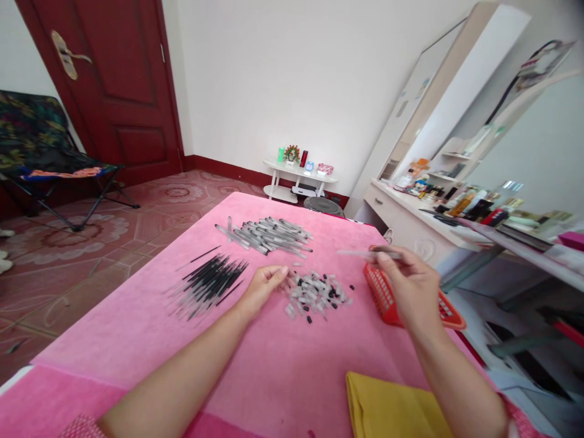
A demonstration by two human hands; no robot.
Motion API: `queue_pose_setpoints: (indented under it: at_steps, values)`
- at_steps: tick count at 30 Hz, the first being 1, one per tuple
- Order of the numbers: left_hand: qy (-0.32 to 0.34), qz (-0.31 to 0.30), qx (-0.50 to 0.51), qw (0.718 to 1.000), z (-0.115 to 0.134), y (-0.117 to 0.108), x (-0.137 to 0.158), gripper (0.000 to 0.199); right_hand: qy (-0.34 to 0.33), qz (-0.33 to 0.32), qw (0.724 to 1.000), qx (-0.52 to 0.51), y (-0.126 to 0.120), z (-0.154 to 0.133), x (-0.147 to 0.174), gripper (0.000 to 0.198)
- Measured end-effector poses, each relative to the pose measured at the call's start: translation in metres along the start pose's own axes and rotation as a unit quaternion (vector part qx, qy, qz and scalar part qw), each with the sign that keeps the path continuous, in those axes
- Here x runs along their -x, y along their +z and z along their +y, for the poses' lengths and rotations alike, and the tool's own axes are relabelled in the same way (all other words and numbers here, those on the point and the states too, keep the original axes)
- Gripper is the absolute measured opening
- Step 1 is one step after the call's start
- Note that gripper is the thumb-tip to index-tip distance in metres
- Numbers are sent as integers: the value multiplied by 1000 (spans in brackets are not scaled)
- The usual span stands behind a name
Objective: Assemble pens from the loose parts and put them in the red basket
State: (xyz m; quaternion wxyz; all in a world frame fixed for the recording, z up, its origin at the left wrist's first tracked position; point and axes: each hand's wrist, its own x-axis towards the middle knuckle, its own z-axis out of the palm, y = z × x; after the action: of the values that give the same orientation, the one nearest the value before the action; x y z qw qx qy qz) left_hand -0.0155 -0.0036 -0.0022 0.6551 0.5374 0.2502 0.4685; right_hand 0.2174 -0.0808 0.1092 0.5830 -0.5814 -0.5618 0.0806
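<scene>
My right hand (413, 283) is closed around a pen (353, 252), whose clear barrel points left above the pink table, above and beside a red basket (379, 292). My left hand (267, 285) is at the left edge of a pile of small clear and black pen caps (314, 292); its fingers are curled together and blurred, and I cannot make out what is between them. Black ink refills (214, 277) lie in a bundle left of that hand. Behind them lies a heap of clear pen barrels (269, 234).
A folded yellow cloth (392, 404) lies at the near right of the pink table cover (283, 377). To the right stands a dressing table (410, 210) with bottles. A small white stand (296, 167) is by the far wall, and a folding chair (50, 164) is at left.
</scene>
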Motion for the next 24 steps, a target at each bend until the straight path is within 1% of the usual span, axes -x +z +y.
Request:
queue_pose_setpoints:
  at_steps: [1,2,4,6,7,9,10,11,13,14,15,17,19,21,22,24]
  values:
    - [-2,21,-2,1000,-1,-2,-2,40,-24,41,997,63,-17,9,-6,25]
    - [-5,40,-2,999,-3,-4,-4,39,-38,65,990,122,-34,21,-10,25]
    - [-11,73,-1,997,-5,-6,-7,37,-51,78,968,232,-63,46,-13,27]
    - [-9,99,3,995,-7,-6,-8,36,-63,34,946,316,-84,68,-11,30]
    - [-8,107,4,994,-7,-6,-9,36,-71,-10,933,352,-90,76,-9,32]
    - [-10,114,3,993,-9,-6,-10,36,-103,-49,911,397,-93,81,-5,34]
    - [-12,113,0,994,-10,-6,-11,36,-117,-61,904,407,-88,78,-5,34]
    - [-15,110,-3,994,-11,-6,-12,36,-128,-68,902,406,-80,73,-5,32]
    - [-19,108,-9,994,-13,-7,-13,37,-138,-97,912,374,-54,60,-8,27]
    - [-19,108,-12,994,-15,-8,-14,37,-139,-120,919,348,-36,54,-12,24]
    - [-19,107,-14,994,-16,-9,-14,37,-140,-161,921,325,-16,49,-16,23]
    - [-21,105,-16,994,-18,-11,-15,38,-140,-228,917,296,28,43,-24,21]
    - [-25,99,-16,995,-19,-12,-15,38,-135,-283,895,316,72,43,-32,22]
    - [-28,91,-18,995,-20,-13,-15,38,-129,-316,865,368,111,46,-37,25]
    - [-30,88,-19,995,-20,-13,-15,38,-120,-327,847,401,128,48,-39,26]
    - [-33,84,-23,996,-20,-13,-15,39,-106,-337,823,444,154,51,-41,27]
